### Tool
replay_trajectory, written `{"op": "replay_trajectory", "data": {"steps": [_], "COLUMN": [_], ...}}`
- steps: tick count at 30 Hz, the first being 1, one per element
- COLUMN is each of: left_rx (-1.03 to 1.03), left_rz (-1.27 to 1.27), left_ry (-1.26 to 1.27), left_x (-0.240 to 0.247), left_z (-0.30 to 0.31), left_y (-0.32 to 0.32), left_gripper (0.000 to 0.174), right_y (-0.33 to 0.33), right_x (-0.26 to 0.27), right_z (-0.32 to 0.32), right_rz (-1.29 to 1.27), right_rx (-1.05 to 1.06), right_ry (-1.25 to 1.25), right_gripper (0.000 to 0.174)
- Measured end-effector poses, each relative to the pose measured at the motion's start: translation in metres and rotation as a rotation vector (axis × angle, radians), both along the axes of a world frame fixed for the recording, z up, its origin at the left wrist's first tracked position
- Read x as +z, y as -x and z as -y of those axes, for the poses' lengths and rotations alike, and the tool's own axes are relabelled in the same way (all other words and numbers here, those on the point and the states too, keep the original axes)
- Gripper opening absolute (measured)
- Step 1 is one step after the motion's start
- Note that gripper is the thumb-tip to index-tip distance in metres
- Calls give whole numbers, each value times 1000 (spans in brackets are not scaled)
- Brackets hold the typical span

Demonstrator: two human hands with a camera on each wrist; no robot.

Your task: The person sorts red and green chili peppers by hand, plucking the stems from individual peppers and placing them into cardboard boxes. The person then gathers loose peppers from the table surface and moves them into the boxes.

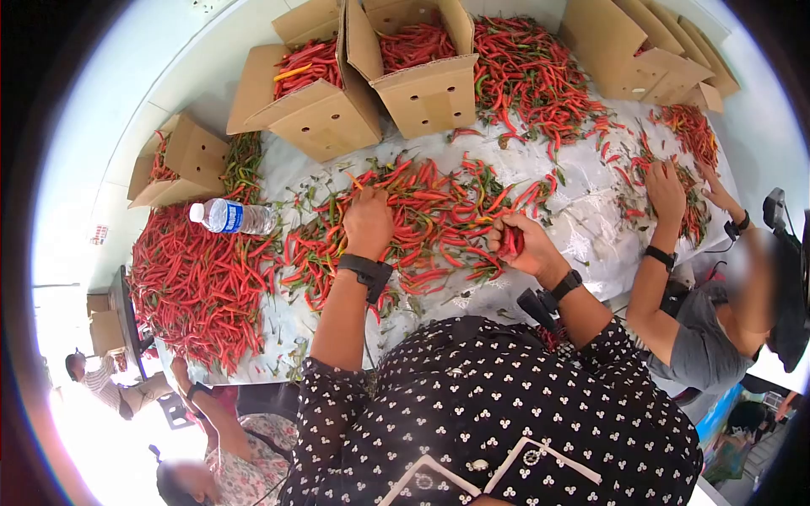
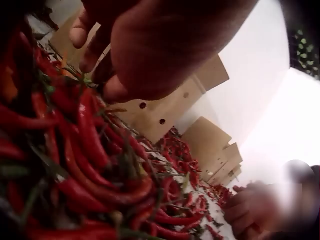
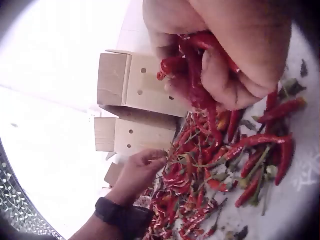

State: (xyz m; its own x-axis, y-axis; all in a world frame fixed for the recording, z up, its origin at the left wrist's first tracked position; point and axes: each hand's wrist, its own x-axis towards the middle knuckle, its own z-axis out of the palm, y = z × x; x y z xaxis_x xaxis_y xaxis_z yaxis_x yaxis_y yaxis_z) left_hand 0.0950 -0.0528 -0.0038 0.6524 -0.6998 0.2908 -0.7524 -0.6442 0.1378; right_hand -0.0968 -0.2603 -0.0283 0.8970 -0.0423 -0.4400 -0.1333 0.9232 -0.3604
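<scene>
My left hand (image 1: 369, 221) reaches into the far part of a loose heap of red chili peppers (image 1: 413, 202) on the white-covered table. Its slightly bent fingers (image 2: 89, 59) are spread apart, with the tips right at the chili stems, and nothing shows clearly between them. Nearer the right side of that heap, my right hand (image 1: 525, 244) grips several red chili peppers (image 3: 192, 65). They bunch inside its curled fingers, and some ends poke out past the thumb. Under this hand, more chilies with green stems (image 3: 260, 150) lie on the sheet.
A larger pile of chilies (image 1: 202, 287) lies at left beside a water bottle (image 1: 232, 217). Chili-filled cardboard boxes (image 1: 325, 126) line the back, with another pile (image 1: 531, 76) next to them. At right, another person's hands (image 1: 666, 194) work over chilies; a further person (image 1: 228, 464) sits at lower left.
</scene>
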Motion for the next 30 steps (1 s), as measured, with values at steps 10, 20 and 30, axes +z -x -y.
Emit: {"op": "replay_trajectory", "data": {"steps": [10, 20, 30], "left_rx": [16, 18, 144], "left_rz": [-349, -900, -1368], "left_ry": [101, 384, 760], "left_x": [0, 8, 19], "left_z": [-1, 15, -3], "left_y": [30, 64, 43], "left_gripper": [12, 17, 15], "right_y": [-14, -33, -25], "right_x": [-1, 31, 28], "right_z": [-12, -41, -22], "right_rz": [11, 16, -118], "right_rx": [142, 149, 20], "right_ry": [45, 470, 424], "right_gripper": [14, 20, 16]}}
